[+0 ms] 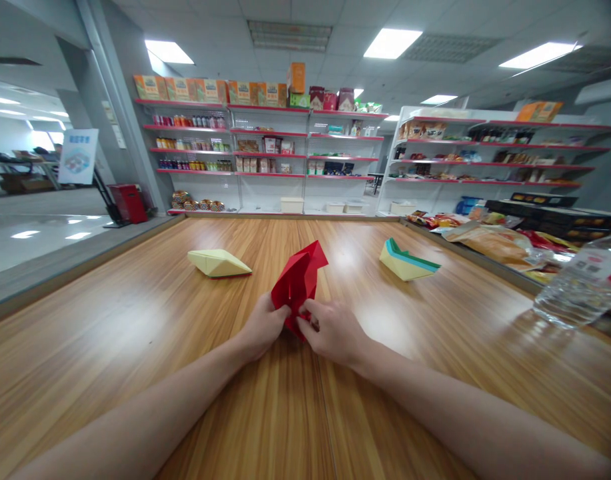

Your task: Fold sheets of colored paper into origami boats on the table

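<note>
A red folded paper (298, 277) stands tilted between my hands, just above the middle of the table; one pointed corner sticks up to the right. My left hand (265, 325) grips its lower left side, the thumb pressed on the near face. With bent fingers, my right hand (332, 330) pinches the lower right part near the bottom fold. Farther off to the left lies a pale yellow folded paper boat (219, 263) with a red lower edge. Over on the right rests another paper boat (408, 261), yellow with blue and green layers.
The wooden table (185, 400) has a raised rim. At the right stands a clear plastic bottle (578, 283), near packaged snacks (490, 243) beyond the edge. Stocked shelves (268, 132) line the back, and a sign board (78, 157) is at the left.
</note>
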### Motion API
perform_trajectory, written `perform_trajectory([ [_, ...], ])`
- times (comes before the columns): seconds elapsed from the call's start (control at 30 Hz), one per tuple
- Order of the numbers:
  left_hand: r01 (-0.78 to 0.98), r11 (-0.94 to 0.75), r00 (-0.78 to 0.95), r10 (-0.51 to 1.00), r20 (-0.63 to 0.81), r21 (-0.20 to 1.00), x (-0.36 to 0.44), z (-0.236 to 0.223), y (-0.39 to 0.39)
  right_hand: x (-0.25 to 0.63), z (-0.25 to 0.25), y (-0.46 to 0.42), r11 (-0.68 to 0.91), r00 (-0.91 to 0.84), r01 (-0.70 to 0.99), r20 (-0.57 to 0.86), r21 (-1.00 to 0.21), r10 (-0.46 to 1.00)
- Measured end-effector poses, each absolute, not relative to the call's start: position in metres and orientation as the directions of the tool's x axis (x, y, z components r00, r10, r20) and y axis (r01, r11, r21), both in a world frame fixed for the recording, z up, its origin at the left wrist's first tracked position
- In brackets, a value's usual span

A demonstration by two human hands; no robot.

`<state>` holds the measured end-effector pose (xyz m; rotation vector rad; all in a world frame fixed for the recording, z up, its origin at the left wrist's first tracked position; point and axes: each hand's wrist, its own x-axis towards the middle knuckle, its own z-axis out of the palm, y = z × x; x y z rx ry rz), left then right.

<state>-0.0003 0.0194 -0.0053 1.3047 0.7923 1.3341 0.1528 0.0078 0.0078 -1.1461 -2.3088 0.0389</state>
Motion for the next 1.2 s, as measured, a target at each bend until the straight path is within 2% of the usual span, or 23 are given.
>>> perform_trajectory([
  [0.2, -0.345, -0.118, 0.126, 0.977, 0.171, 0.931, 0.001, -0.01, 0.022, 0.152, 0.002, 0.012, 0.607, -0.375, 0.647, 0.501, -0.461, 0.78],
  [0.3, -0.455, -0.031, 0.132, 0.986, 0.102, 0.89, 0.001, -0.009, 0.023, 0.153, 0.002, 0.013, 0.614, -0.326, 0.602, 0.545, -0.51, 0.772],
  [0.43, -0.526, 0.036, 0.199, 0.977, 0.081, 0.85, -0.003, -0.004, 0.022, 0.154, 0.004, 0.013, 0.617, -0.288, 0.542, 0.563, -0.571, 0.775],
  [0.6, -0.546, 0.104, 0.393, 0.908, 0.144, 0.832, -0.014, -0.001, 0.017, 0.154, 0.001, 0.015, 0.587, -0.398, 0.35, 0.451, -0.73, 0.799],
  [0.7, -0.584, 0.168, 0.466, 0.87, 0.159, 0.794, -0.019, 0.001, 0.016, 0.154, -0.002, 0.015, 0.598, -0.473, 0.271, 0.437, -0.754, 0.765],
  [0.83, -0.601, 0.14, 0.402, 0.904, 0.146, 0.787, -0.017, 0.002, 0.018, 0.155, -0.002, 0.012, 0.631, -0.457, 0.362, 0.46, -0.686, 0.762],
  [0.97, -0.56, 0.103, 0.371, 0.918, 0.137, 0.822, -0.012, 0.002, 0.017, 0.155, 0.004, 0.009, 0.688, -0.43, 0.578, 0.552, -0.439, 0.714],
  [1.07, -0.559, 0.095, 0.373, 0.916, 0.148, 0.824, -0.01, 0.004, 0.014, 0.153, 0.006, 0.008, 0.734, -0.48, 0.613, 0.601, -0.292, 0.639],
  [1.2, -0.579, 0.119, 0.395, 0.907, 0.149, 0.807, -0.011, 0.004, 0.014, 0.15, 0.006, 0.006, 0.774, -0.557, 0.566, 0.561, -0.284, 0.613],
])
